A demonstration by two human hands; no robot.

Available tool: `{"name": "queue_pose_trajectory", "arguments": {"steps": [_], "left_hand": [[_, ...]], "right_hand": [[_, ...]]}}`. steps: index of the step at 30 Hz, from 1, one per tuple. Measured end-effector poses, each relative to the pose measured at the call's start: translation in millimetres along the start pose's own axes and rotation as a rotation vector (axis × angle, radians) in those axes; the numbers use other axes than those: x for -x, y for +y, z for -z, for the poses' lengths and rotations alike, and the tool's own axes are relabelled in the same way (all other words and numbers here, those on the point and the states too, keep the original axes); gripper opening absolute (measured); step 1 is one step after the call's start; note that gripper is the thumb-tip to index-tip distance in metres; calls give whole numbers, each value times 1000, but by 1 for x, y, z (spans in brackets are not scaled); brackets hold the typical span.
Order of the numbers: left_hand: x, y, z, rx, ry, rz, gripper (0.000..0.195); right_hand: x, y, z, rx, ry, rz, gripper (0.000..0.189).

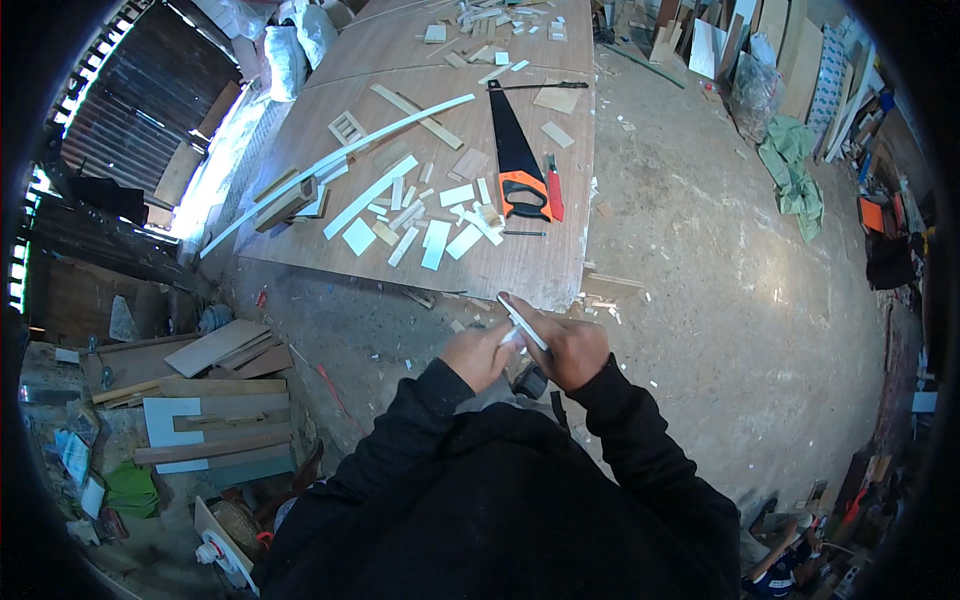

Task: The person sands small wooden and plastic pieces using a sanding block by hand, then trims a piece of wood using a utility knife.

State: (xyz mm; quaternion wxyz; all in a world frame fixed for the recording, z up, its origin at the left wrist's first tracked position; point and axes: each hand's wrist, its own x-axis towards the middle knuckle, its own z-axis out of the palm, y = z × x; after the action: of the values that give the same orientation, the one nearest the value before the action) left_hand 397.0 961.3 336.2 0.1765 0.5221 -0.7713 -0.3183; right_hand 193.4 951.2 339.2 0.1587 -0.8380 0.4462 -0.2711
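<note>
In front of my body, just off the near edge of the wood-grain table (pixel 420 283), my two hands meet. My right hand (pixel 579 346) grips a thin white flat piece (pixel 524 322), seen nearly edge-on. A small white piece (pixel 511 334) sits between the thumb and fingers of my left hand (pixel 474 355), against the flat one; whether the two are joined cannot be made out. On the tabletop ahead lie a handsaw (pixel 516 142) with an orange and black handle, a red utility knife (pixel 554 189), a thin dark rod (pixel 524 233) and several cut white and wooden pieces (pixel 436 244).
A long white strip (pixel 337 163) crosses the table's left side and overhangs its edge. Boards (pixel 217 386) are stacked on the floor at left. More boards (pixel 780 52) and a green cloth (pixel 791 172) are at far right. Another person (pixel 784 566) is at lower right.
</note>
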Motion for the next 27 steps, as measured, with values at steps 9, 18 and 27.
{"name": "queue_pose_trajectory", "arguments": {"steps": [9,18,27], "left_hand": [[-3,-10,19,35,3,3,24],[-6,-31,16,50,-16,100,29],[17,-83,56,720,165,478,27]], "right_hand": [[-9,-16,9,-44,15,22,50],[-23,-23,11,47,-114,-18,51],[-31,8,-16,-927,198,-528,41]]}}
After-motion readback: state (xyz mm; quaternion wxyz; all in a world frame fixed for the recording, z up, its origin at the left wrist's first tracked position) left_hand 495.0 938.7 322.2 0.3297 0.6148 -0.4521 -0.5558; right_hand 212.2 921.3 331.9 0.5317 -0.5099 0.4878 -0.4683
